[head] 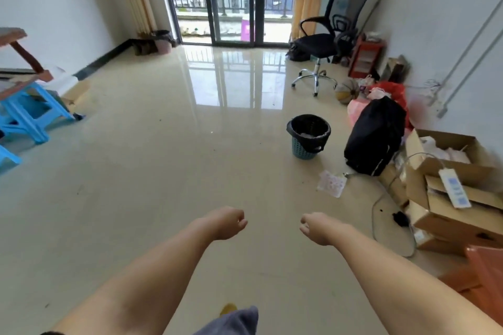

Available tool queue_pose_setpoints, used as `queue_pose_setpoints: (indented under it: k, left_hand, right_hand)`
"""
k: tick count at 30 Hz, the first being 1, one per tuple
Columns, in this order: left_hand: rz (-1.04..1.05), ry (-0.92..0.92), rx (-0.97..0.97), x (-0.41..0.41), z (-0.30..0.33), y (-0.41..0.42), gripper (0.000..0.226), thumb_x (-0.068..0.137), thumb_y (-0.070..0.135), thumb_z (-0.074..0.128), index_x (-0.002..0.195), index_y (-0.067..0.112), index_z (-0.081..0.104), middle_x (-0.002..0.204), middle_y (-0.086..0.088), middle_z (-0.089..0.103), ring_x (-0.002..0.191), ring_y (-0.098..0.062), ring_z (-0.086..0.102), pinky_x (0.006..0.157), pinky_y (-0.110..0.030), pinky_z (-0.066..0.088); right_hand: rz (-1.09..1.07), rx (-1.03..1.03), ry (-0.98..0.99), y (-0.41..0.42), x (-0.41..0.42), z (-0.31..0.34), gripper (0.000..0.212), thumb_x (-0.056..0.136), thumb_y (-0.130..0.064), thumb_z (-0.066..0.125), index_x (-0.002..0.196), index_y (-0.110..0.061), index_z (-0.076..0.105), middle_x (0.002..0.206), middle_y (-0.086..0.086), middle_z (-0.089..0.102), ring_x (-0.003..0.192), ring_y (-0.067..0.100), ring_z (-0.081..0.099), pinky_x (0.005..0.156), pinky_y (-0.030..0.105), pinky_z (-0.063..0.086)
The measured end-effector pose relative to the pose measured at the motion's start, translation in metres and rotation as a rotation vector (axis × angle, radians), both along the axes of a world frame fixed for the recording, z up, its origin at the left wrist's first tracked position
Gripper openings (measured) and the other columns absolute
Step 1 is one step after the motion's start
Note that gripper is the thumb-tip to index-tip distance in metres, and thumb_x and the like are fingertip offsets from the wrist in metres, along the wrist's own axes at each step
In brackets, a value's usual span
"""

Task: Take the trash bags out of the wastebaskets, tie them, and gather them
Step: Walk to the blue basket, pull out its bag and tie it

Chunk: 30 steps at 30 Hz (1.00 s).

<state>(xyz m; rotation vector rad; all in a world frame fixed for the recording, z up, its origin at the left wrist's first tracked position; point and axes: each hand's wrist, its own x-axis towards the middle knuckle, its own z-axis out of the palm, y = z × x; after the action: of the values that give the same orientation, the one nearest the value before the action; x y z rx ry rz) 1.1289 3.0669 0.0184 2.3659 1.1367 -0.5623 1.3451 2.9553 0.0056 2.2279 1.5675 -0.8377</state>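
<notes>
A blue mesh wastebasket (304, 149) stands on the tiled floor right of centre, lined with a black trash bag (309, 128) folded over its rim, with some pale trash inside. A second, pinkish wastebasket (164, 45) with a dark liner stands far off by the balcony door at the left curtain. My left hand (227, 223) and my right hand (317, 227) are stretched out in front of me over bare floor, well short of the blue wastebasket. Both have their fingers curled under and hold nothing.
A black backpack (374, 136), coloured bags and open cardboard boxes (446, 171) crowd the right wall, with a cable and paper scrap (332, 182) on the floor. A black office chair (326, 41) stands further back. Blue stools (30, 114) sit at the left.
</notes>
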Motion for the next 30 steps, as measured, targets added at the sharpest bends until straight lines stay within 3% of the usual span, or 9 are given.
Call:
queue_pose_setpoints:
  k: [8,15,24,30]
  left_hand:
    - [-0.155,0.074,-0.022,0.09,0.003,0.172,0.041,0.1,0.038,0.033,0.126,0.014,0.052,0.128,-0.007,0.058,0.116,-0.028,0.054,0.096,-0.036,0.044]
    - [-0.159,0.056,-0.035,0.214,-0.02,0.306,0.041,0.1,0.037,0.033,0.123,0.011,0.054,0.125,-0.009,0.059,0.113,-0.029,0.055,0.094,-0.036,0.045]
    - [-0.167,0.053,-0.128,0.342,-0.027,0.421,0.041,0.1,0.038,0.031,0.125,0.013,0.053,0.125,-0.007,0.059,0.113,-0.027,0.056,0.089,-0.034,0.044]
    - [-0.254,0.078,-0.143,0.42,-0.071,0.51,0.04,0.1,0.037,0.032,0.121,0.012,0.054,0.122,-0.008,0.061,0.11,-0.028,0.057,0.088,-0.035,0.045]
  right_hand:
    - [-0.161,0.0,0.072,0.15,0.071,-0.006,0.041,0.1,-0.032,0.03,0.131,-0.01,0.046,0.136,0.015,0.049,0.121,0.032,0.049,0.097,0.037,0.041]
    - [-0.169,-0.026,0.054,0.276,0.196,-0.031,0.042,0.1,-0.034,0.029,0.13,-0.011,0.046,0.135,0.016,0.049,0.121,0.032,0.049,0.098,0.04,0.042]
    - [-0.175,-0.094,0.034,0.391,0.33,-0.033,0.04,0.1,-0.033,0.029,0.13,-0.013,0.048,0.136,0.012,0.051,0.121,0.031,0.05,0.095,0.036,0.041]
    - [-0.339,-0.075,0.125,0.462,0.393,-0.077,0.038,0.099,-0.034,0.03,0.125,-0.014,0.049,0.129,0.012,0.054,0.113,0.031,0.053,0.095,0.042,0.045]
